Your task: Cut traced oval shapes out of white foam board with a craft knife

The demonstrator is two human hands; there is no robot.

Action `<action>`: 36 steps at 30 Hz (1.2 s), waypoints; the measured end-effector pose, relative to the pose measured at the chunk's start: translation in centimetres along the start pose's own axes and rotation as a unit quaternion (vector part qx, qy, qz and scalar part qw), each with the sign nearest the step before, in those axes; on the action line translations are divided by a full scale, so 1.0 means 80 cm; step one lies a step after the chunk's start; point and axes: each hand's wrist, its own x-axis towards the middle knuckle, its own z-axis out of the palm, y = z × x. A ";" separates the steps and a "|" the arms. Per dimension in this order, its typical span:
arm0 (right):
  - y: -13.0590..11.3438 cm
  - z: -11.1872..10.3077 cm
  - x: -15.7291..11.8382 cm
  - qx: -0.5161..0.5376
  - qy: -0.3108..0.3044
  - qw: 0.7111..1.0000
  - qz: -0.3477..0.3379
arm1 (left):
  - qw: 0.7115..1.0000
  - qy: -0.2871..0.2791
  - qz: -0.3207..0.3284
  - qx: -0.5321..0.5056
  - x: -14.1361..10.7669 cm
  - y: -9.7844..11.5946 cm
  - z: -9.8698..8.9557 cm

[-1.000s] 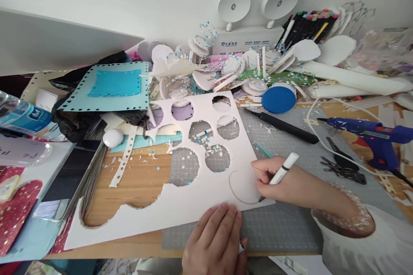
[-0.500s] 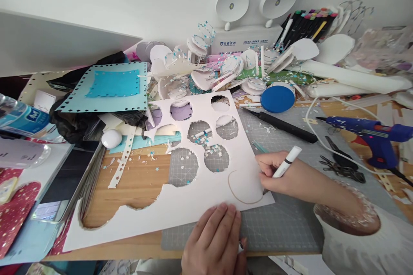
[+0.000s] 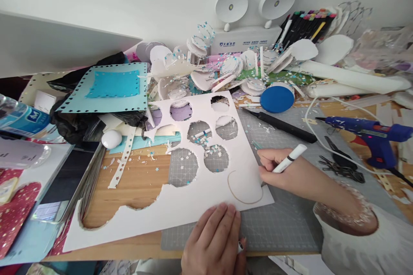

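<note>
A white marker (image 3: 289,159) is held in my right hand (image 3: 277,169), its tip hidden behind the fingers near the right edge of the white board (image 3: 142,220). A brown curved line (image 3: 240,200), open at the top, is on the board just left of that hand. Several round holes are cut through the board. My left hand (image 3: 213,238) lies over the board's lower edge with its fingers extended side by side; a small white capped end (image 3: 240,247) shows beside it, mostly hidden.
A grey cutting mat (image 3: 284,227) lies beneath. To the right are a black-handled knife (image 3: 284,126), a blue glue gun (image 3: 371,131) and black scissors (image 3: 340,153). Behind stand a blue round lid (image 3: 277,98), white discs and a twin-head lamp (image 3: 247,36). A bottle (image 3: 29,116) lies left.
My right hand has moved slightly up along the board's right edge, and the marker leans further right. The brown line reaches a little higher on its right side. My left hand has stayed put.
</note>
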 end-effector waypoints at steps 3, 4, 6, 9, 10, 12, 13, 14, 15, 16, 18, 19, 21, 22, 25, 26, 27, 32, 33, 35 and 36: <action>0.000 0.001 0.001 -0.001 0.019 1.000 -0.004 | 1.000 -0.001 -0.002 0.000 0.000 -0.001 0.001; 0.000 0.001 0.002 -0.002 0.025 1.000 -0.006 | 1.000 0.000 0.000 -0.001 0.000 -0.001 0.001; -0.001 0.001 0.002 -0.004 0.038 0.999 -0.008 | 1.000 0.000 0.003 -0.002 0.000 -0.001 0.001; -0.003 0.000 0.003 -0.011 0.066 0.998 -0.010 | 1.000 0.000 0.005 -0.004 -0.001 -0.001 0.000; -0.004 0.000 0.003 -0.013 0.075 0.997 -0.012 | 1.000 -0.001 0.005 -0.004 -0.002 -0.001 0.000; -0.005 0.001 0.004 -0.017 0.093 0.995 -0.017 | 1.000 0.000 0.001 -0.005 -0.002 -0.001 0.001; -0.005 0.001 0.004 -0.018 0.103 0.994 -0.020 | 1.000 0.000 -0.001 -0.005 -0.003 0.000 0.001; -0.005 0.002 0.005 -0.018 0.114 0.993 -0.022 | 1.000 0.000 -0.001 -0.004 -0.003 0.000 0.001; -0.004 0.003 0.006 -0.018 0.125 0.992 -0.024 | 1.000 0.000 -0.002 -0.004 -0.003 0.001 0.001; -0.003 0.004 0.007 -0.018 0.137 0.990 -0.026 | 1.000 0.001 -0.002 -0.004 -0.003 0.001 0.001; -0.002 0.007 0.009 -0.018 0.157 0.987 -0.032 | 1.000 0.000 -0.003 -0.004 -0.003 0.002 0.001; -0.001 0.008 0.009 -0.016 0.164 0.986 -0.035 | 1.000 -0.001 -0.005 -0.005 -0.003 0.002 0.001; 0.000 0.011 0.010 -0.012 0.174 0.984 -0.041 | 1.000 -0.005 -0.005 -0.006 -0.003 0.001 0.001; 0.001 0.012 0.010 -0.009 0.178 0.983 -0.043 | 1.000 -0.005 -0.005 -0.006 -0.003 0.001 0.001; 0.002 0.015 0.009 -0.003 0.188 0.981 -0.047 | 1.000 -0.005 -0.004 -0.006 -0.003 -0.001 0.000; 0.002 0.016 0.009 -0.001 0.191 0.980 -0.047 | 1.000 -0.005 -0.002 -0.006 -0.004 -0.002 0.000; 0.002 0.017 0.009 0.000 0.194 0.980 -0.048 | 1.000 -0.007 0.000 -0.007 -0.004 -0.002 -0.001; -0.001 0.021 0.009 0.006 0.201 0.978 -0.056 | 1.000 -0.018 0.002 -0.009 -0.005 0.000 0.001; -0.001 0.023 0.009 0.008 0.203 0.977 -0.057 | 1.000 -0.014 0.000 -0.012 -0.005 0.001 0.003; 0.000 0.025 0.010 0.012 0.210 0.976 -0.058 | 1.000 0.017 -0.010 -0.017 -0.006 0.002 0.007; 0.000 0.027 0.010 0.015 0.214 0.975 -0.059 | 0.999 0.030 -0.015 -0.019 -0.006 0.002 0.009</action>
